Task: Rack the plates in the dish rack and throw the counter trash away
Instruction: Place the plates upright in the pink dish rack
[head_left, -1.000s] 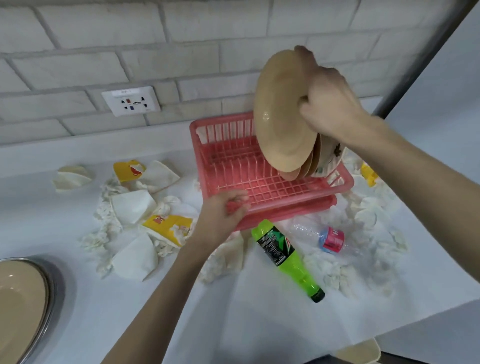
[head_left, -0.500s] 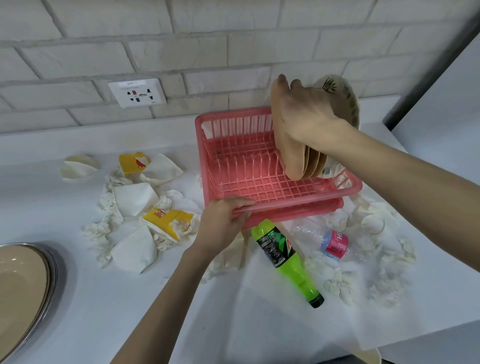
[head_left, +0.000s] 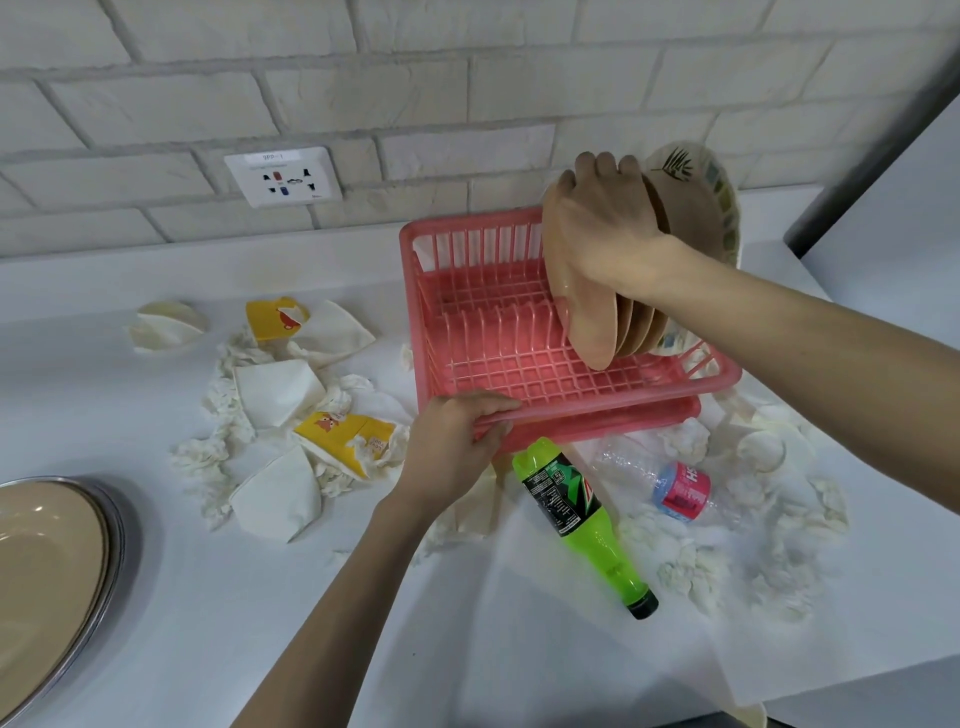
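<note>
A pink dish rack (head_left: 519, 358) stands on the white counter against the brick wall. Several tan plates (head_left: 636, 327) stand on edge in its right side, with a leaf-patterned plate (head_left: 696, 208) behind them. My right hand (head_left: 602, 228) grips the top rim of the front tan plate (head_left: 587, 332), whose lower edge is down in the rack's slots. My left hand (head_left: 452, 447) holds the rack's front rim. Counter trash lies around: crumpled tissues (head_left: 218, 457), yellow cartons (head_left: 343, 436), a green bottle (head_left: 576, 514), a clear bottle with a pink label (head_left: 675, 488).
More tan plates (head_left: 47, 571) are stacked at the far left edge on a metal-rimmed tray. A wall socket (head_left: 283, 176) sits above the counter. A torn paper cup (head_left: 166, 327) lies at the back left. The counter's edge runs along the lower right.
My right hand brought the tan plate down from above the rack into the slots beside the other plates. My left hand stayed on the rack's front rim.
</note>
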